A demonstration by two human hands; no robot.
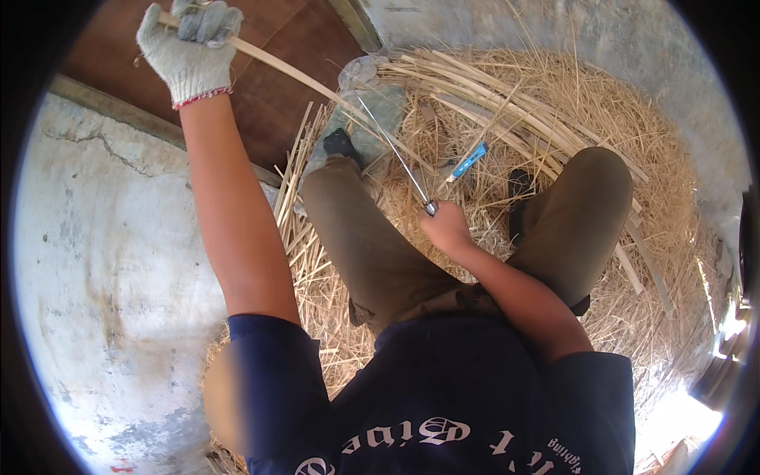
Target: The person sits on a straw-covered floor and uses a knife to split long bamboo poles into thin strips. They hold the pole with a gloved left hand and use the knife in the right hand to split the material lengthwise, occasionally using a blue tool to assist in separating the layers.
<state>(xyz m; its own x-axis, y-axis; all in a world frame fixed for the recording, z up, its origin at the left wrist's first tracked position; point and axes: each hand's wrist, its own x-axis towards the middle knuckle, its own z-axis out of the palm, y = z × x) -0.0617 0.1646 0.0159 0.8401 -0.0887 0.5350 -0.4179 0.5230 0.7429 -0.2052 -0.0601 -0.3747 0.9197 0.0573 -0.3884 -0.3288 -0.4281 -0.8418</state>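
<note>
tool handle [431,208] mostly hidden by right fingers [445,223], shirt [475,356] cut off

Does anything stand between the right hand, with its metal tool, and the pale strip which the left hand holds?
Nothing visible does. The thin metal tool in the right hand crosses the pale strip in this view; touching or not, I cannot tell. The blue cutter lies to the right, off that line.

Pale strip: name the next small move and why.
Perhaps press the thin blade against the pale strip: the gloved left hand grips the strip, the right hand holds the blade, and blade and strip cross in view, contact unclear.
</note>
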